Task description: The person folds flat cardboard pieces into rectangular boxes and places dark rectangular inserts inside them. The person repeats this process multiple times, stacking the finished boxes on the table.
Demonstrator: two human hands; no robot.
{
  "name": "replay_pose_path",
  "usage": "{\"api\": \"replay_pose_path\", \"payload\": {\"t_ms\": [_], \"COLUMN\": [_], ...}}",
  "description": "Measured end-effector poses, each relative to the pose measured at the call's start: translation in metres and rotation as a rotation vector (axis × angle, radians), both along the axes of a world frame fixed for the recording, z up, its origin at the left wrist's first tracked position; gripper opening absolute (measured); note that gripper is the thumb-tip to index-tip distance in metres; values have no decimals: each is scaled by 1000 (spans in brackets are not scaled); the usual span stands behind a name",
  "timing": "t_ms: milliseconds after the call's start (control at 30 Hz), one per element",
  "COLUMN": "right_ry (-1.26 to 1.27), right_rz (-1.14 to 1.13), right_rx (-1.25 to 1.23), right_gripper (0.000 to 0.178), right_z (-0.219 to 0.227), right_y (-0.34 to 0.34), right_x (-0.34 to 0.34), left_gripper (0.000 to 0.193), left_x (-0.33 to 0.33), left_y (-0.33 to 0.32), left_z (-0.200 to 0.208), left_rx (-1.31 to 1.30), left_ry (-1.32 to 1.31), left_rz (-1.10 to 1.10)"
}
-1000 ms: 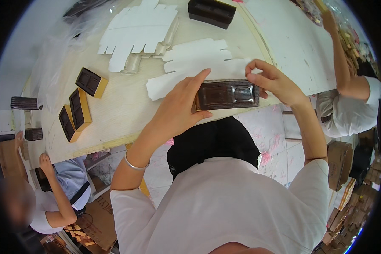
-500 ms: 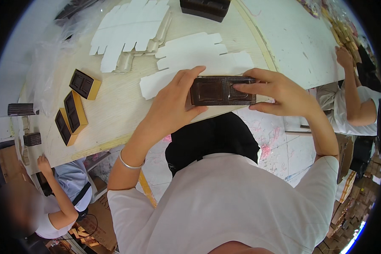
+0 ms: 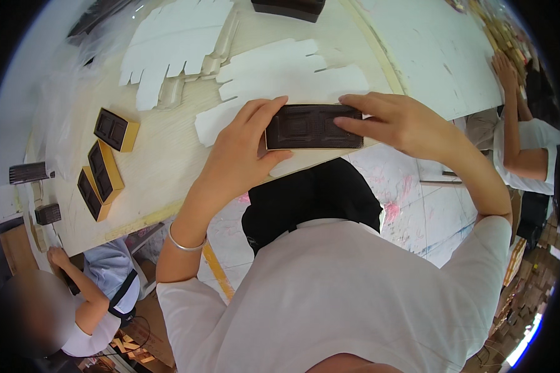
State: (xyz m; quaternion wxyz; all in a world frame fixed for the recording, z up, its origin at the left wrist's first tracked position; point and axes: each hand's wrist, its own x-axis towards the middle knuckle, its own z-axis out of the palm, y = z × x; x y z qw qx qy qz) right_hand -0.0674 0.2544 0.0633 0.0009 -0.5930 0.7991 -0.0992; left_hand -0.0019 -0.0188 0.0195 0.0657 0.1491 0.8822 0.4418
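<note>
A small box point(image 3: 314, 147) with a thin pale rim holds a dark brown moulded plastic tray point(image 3: 302, 126), seated inside its walls. My left hand point(image 3: 242, 140) is closed around the box's left end, with fingers on the far side and thumb on the near side. At the right end is my right hand point(image 3: 389, 121): one finger lies on the far edge and another presses on the tray's top. Its thumb is hidden. Just beyond the box lie flat white card blanks point(image 3: 274, 68), partly covered by my left hand.
Several gold boxes with dark trays point(image 3: 109, 171) stand on the table at left. More white blanks point(image 3: 168, 43) are stacked farther back, near clear plastic film point(image 3: 68, 93). A dark tray stack point(image 3: 289, 7) sits at the far edge. Co-workers point(image 3: 529, 149) are at both sides.
The tray has sunk down level with the box's rim. My right thumb has gone from the near edge out of sight. The view has shifted slightly.
</note>
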Motion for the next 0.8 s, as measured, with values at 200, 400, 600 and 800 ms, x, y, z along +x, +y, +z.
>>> {"api": "replay_pose_path", "payload": {"t_ms": [200,400,600,800], "right_ry": [455,83,-40,512], "right_rz": [126,-128,-155,-361], "right_rx": [164,118,-90,-122], "right_gripper": [47,66,59,63], "right_z": [-19,-26,-43,29], "right_y": [-7,-5,-6,52], "right_x": [-3,24,23,-67], "left_gripper": [69,74,79,84], "left_x": [-2,4,9,25], "left_y": [0,1,0,-12], "left_z": [-2,-9,-7,-3], "left_rx": [0,-337,-629,-346], "left_ry": [22,221,564,389], "left_rz": [-6,-30,-34,-1]}}
